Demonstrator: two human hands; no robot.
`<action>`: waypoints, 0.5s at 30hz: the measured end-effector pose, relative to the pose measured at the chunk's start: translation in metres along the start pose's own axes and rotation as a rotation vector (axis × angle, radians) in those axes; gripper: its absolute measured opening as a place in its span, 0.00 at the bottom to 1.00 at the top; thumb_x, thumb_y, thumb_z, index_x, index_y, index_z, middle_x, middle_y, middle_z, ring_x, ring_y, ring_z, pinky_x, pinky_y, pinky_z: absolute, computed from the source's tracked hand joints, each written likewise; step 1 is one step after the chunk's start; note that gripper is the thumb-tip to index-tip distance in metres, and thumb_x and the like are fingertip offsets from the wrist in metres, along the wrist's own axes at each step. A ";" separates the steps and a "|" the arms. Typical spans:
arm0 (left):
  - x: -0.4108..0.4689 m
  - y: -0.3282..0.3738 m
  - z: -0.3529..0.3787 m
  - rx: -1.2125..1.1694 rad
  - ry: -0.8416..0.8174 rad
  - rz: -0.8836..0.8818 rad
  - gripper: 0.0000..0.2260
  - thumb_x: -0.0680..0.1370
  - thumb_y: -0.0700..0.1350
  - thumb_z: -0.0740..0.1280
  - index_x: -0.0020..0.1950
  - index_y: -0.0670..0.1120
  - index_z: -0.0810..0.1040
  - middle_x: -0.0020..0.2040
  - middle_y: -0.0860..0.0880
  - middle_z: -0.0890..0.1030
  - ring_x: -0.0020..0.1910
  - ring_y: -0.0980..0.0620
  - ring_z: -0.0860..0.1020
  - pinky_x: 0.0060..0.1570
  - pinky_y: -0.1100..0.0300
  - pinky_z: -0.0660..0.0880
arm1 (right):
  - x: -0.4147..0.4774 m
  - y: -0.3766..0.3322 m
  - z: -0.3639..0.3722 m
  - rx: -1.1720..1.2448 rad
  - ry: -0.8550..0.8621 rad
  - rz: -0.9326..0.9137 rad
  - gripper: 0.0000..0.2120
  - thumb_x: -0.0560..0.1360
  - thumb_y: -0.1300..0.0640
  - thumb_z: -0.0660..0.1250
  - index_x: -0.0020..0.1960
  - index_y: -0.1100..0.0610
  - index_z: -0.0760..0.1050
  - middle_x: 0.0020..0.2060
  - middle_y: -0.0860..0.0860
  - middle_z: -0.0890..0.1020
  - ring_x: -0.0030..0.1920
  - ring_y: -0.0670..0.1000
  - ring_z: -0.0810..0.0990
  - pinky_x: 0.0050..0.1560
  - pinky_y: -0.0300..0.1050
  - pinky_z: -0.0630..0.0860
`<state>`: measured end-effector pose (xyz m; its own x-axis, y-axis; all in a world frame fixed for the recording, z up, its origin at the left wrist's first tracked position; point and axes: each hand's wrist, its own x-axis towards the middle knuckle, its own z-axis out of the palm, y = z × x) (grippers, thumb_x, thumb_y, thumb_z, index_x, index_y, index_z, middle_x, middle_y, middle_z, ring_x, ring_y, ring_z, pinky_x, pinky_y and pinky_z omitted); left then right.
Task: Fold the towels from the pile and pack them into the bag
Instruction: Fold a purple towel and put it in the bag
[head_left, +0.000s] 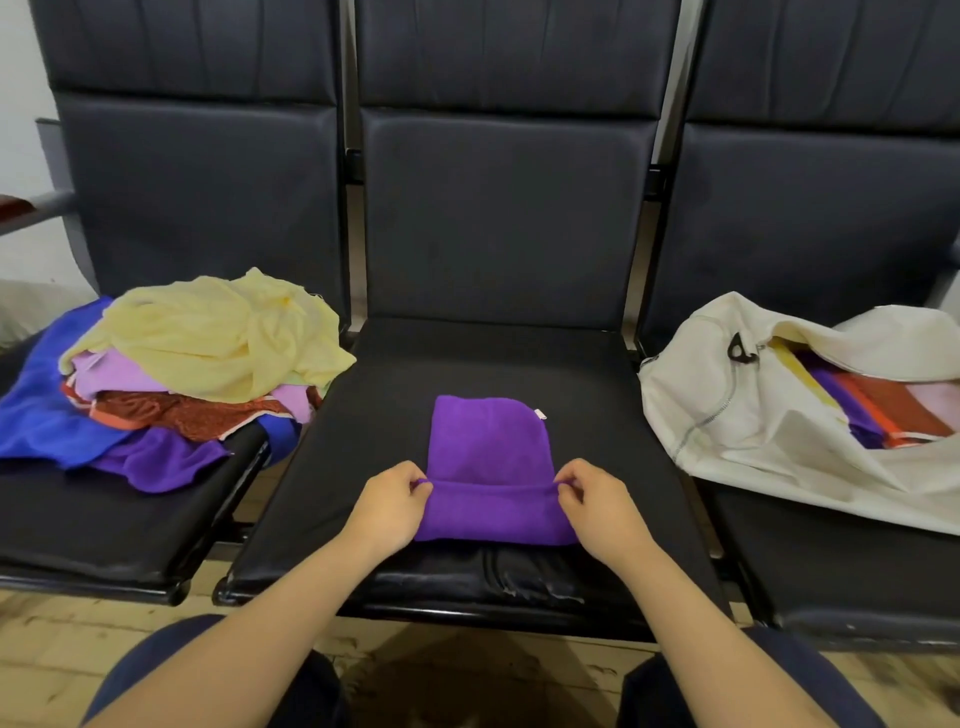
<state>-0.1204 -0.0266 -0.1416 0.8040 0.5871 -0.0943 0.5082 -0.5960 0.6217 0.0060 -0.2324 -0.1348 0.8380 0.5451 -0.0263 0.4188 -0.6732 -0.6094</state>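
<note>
the purple towel (491, 447) lies on the middle seat (353, 447) of a row of dark chairs, already narrowed to a compact shape, its small white tag at the far right corner. the left hand (392, 506) pinches the left end of a raised fold line between thumb and fingertips, and the right hand (597, 506) pinches the right end the same way; both are closed on cloth, neither lies flat. the fold line runs left to right between the two pinches, so the towel's free length stretches away from the grip toward the far side of the seat, while a shorter band of cloth lies on the near side, between the wrists. judging from this, the step in hand is another fold across the towel, and it turns on carrying the pinched edge straight away from the body, both hands level, so the edges meet squarely at the far end. the unfolded pile (171, 374) of yellow, lilac, orange and blue towels sits on the left seat, well apart from the grip. the pale bag (753, 415) lies open on the right seat with folded towels (883, 415) showing inside; its mouth faces right, and the right hand is the nearer one for packing.
</note>
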 end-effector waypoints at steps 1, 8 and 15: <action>-0.001 -0.002 0.000 0.045 -0.007 0.006 0.07 0.81 0.46 0.60 0.49 0.46 0.76 0.43 0.50 0.78 0.42 0.53 0.76 0.39 0.62 0.68 | -0.001 0.002 0.002 -0.067 0.004 -0.010 0.04 0.80 0.58 0.61 0.52 0.53 0.74 0.44 0.48 0.77 0.40 0.45 0.76 0.36 0.34 0.67; -0.014 0.002 0.008 0.342 0.086 0.156 0.09 0.78 0.52 0.66 0.52 0.50 0.69 0.49 0.52 0.74 0.43 0.55 0.75 0.44 0.61 0.73 | -0.004 0.003 0.006 -0.366 -0.063 -0.078 0.08 0.76 0.63 0.60 0.53 0.55 0.73 0.49 0.50 0.71 0.45 0.53 0.76 0.42 0.45 0.74; -0.012 -0.015 -0.008 0.232 -0.328 0.442 0.17 0.73 0.61 0.67 0.59 0.55 0.75 0.58 0.59 0.73 0.57 0.60 0.72 0.60 0.62 0.71 | -0.007 0.015 -0.008 -0.095 -0.388 -0.272 0.12 0.75 0.48 0.68 0.57 0.48 0.76 0.56 0.42 0.75 0.56 0.43 0.74 0.59 0.44 0.73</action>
<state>-0.1407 -0.0203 -0.1438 0.9893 0.0780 -0.1235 0.1279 -0.8710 0.4744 0.0088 -0.2507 -0.1379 0.5087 0.8418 -0.1806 0.6502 -0.5131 -0.5603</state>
